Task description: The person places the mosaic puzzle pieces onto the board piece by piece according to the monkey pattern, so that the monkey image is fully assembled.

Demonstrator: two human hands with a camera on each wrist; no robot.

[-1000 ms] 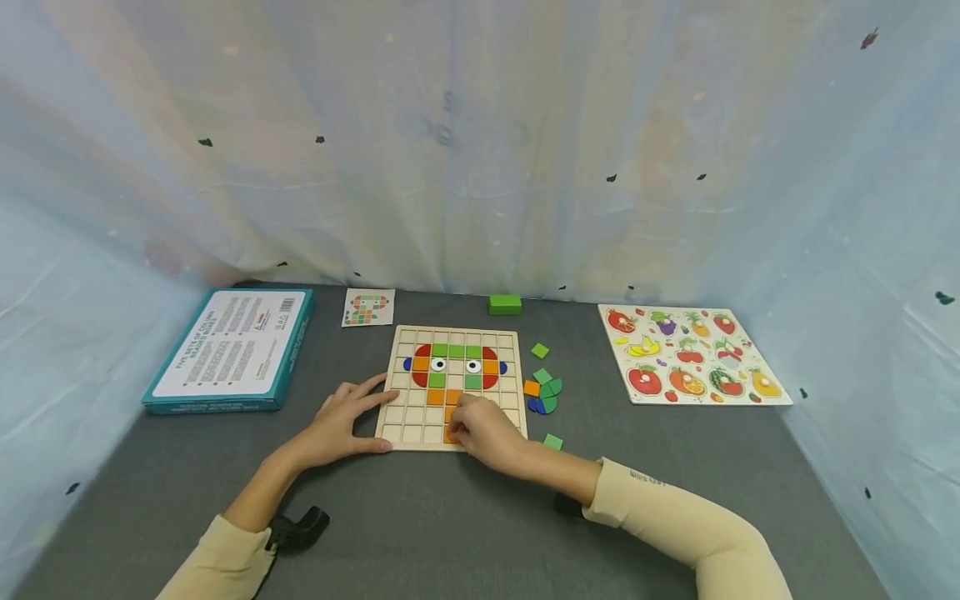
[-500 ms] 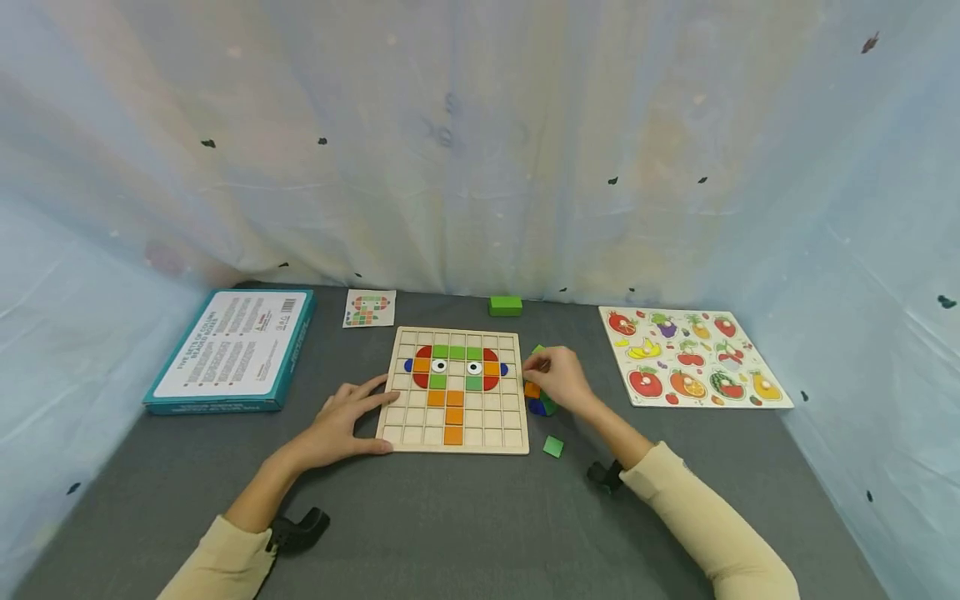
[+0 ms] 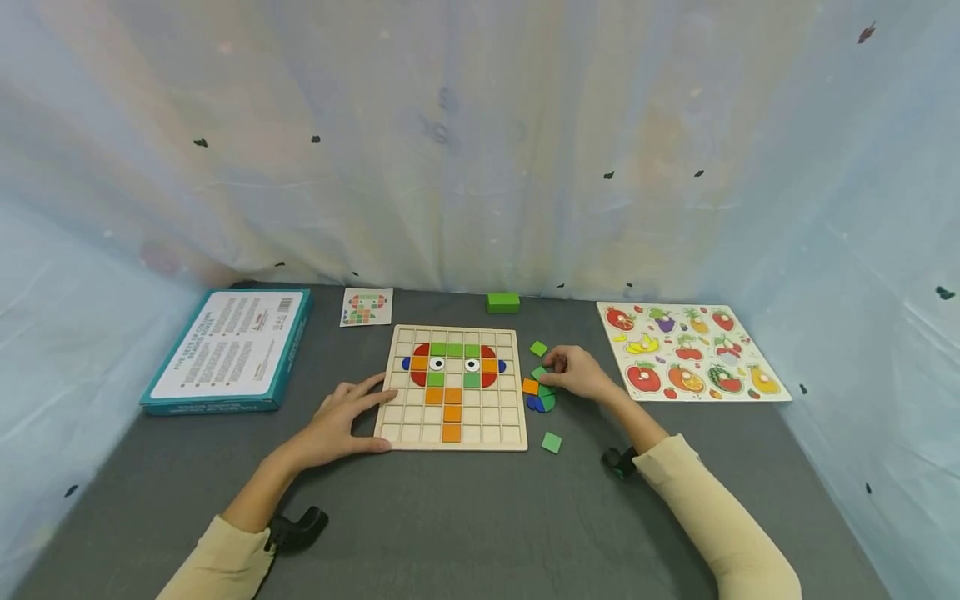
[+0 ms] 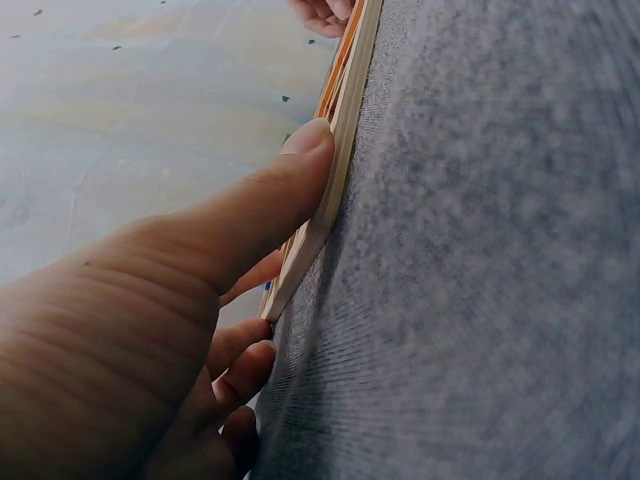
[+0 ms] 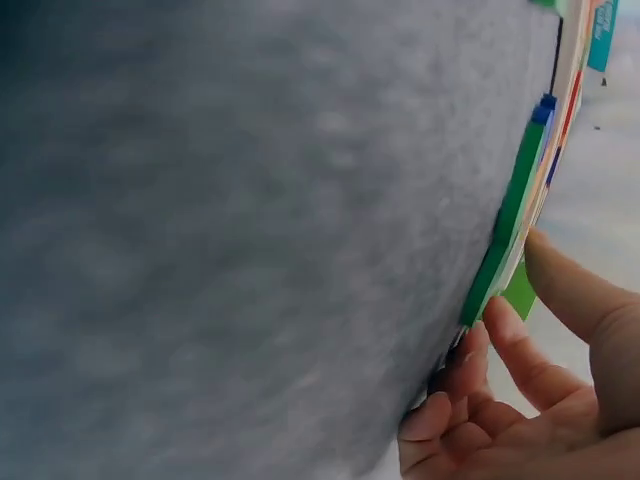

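My left hand [image 3: 341, 423] rests at the left edge of a wooden grid board [image 3: 489, 434], its thumb on the near corner and the fingers spread along the side. In the left wrist view, the thumb [image 4: 275, 190] presses the board's edge. Set into the grid are red, orange, green and blue tiles and two eye tiles [image 3: 437, 364]. Right of the board, my right hand [image 3: 579, 373] is at a small pile of green pieces [image 3: 547, 403]. The right wrist view shows thumb and index finger on either side of the green pieces [image 5: 512, 205]; whether they pinch one is unclear.
An orange tile [image 3: 530, 386] and blue pieces [image 3: 534, 403] lie by the pile. Loose green squares [image 3: 552, 442] lie nearby. Behind the board are a pattern card [image 3: 367, 307] and a green block [image 3: 503, 303]. A teal box [image 3: 217, 350] stands left, a fruit puzzle [image 3: 690, 354] right.
My right hand has left the orange tile low on the board, moved right past the board's edge, and come to the green pieces. The left hand has stayed in place.
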